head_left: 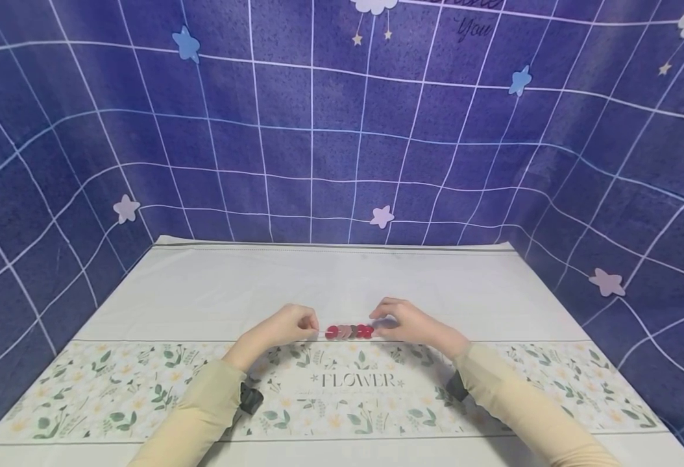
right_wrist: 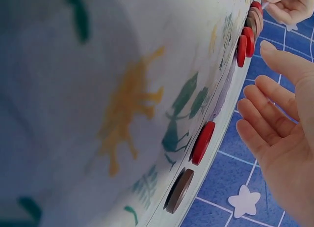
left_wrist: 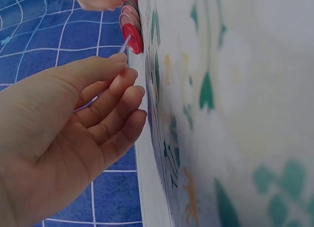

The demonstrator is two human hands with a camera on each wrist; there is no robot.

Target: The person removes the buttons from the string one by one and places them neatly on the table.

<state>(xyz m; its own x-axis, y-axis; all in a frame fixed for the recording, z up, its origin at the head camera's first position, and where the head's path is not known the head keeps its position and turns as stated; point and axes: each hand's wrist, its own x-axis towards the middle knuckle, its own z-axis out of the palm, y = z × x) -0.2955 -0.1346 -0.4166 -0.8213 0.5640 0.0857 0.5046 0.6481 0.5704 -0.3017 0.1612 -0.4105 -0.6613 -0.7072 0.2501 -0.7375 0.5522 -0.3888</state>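
Note:
A row of round buttons [head_left: 346, 332], red, pink and dark brown, lies overlapping on the table just above the flower band. A thin pale string [left_wrist: 125, 43] comes out of the red button [left_wrist: 132, 39] at the row's left end. My left hand [head_left: 291, 323] pinches this string between thumb and forefinger. At the row's right end, my right hand [head_left: 406, 322] hovers with thumb and fingers apart. The right wrist view shows its fingers [right_wrist: 270, 109] loosely extended, with nothing held. Beneath that hand lie a loose red button [right_wrist: 203, 143] and a brown button [right_wrist: 180, 191].
The white table [head_left: 237, 279] carries a printed flower band [head_left: 190, 389] with the word FLOWER. A blue gridded cloth [head_left: 342, 149] with stars hangs behind and at both sides. Dark straps [head_left: 251, 398] sit at the wrists.

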